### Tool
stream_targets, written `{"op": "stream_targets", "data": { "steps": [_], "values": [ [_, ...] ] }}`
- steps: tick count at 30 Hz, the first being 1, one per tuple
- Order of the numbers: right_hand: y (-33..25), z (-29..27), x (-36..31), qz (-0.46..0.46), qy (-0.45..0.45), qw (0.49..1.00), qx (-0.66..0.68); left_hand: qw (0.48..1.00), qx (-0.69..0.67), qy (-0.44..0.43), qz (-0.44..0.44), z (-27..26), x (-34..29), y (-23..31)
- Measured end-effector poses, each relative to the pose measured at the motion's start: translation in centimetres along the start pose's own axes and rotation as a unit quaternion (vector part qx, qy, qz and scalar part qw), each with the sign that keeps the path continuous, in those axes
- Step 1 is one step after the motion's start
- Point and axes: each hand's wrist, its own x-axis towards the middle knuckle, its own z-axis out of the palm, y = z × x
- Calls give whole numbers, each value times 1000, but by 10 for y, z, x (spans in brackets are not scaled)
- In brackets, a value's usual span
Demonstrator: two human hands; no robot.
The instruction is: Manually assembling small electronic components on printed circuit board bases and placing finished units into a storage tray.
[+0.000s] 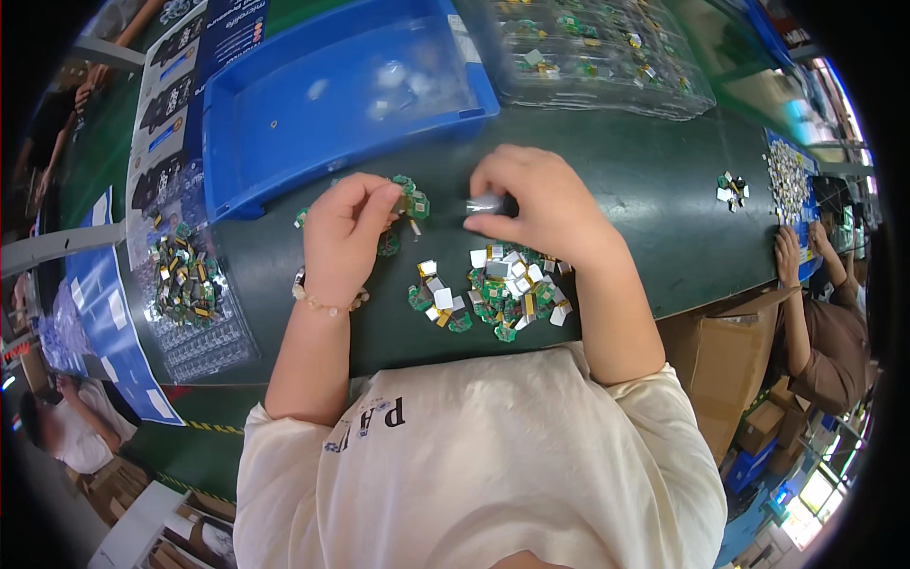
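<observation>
My left hand point(343, 232), a beaded bracelet at its wrist, has thumb and forefinger pinched on a small green circuit board point(414, 203). More boards lie partly hidden beneath and beside that hand. My right hand point(540, 204) curves its thumb and fingers around a shiny, silvery, rounded thing point(486, 205); its kind cannot be made out. Nearer to me on the dark green table sits a heap of circuit boards with white and silver flat cells point(517, 284). Left of the heap is a smaller group of the same pieces point(441, 299).
A blue bin point(284, 180) holding a few pale pieces stands behind my hands. Clear trays with boards point(607, 95) are stacked at the far right. At left, boards point(185, 280) lie on a clear tray. A small cluster point(732, 192) lies right. Other people sit at both sides.
</observation>
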Motion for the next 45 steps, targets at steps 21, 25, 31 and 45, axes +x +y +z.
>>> {"op": "stream_targets", "data": {
  "steps": [21, 25, 31, 45],
  "values": [
    [-24, 29, -6, -159, -146, 972, 88, 936, 312, 42, 156, -15, 7, 12],
    [-17, 23, 1, -189, -67, 974, 103, 967, 201, 1, 158, -12, 2, 20],
    [-14, 17, 4, -106, 73, 985, 116, 877, -118, -464, -36, -14, -4, 26],
    [-20, 28, 6, -110, 236, 965, 32, 949, -254, -124, -140, 20, -13, 6]
  ]
}}
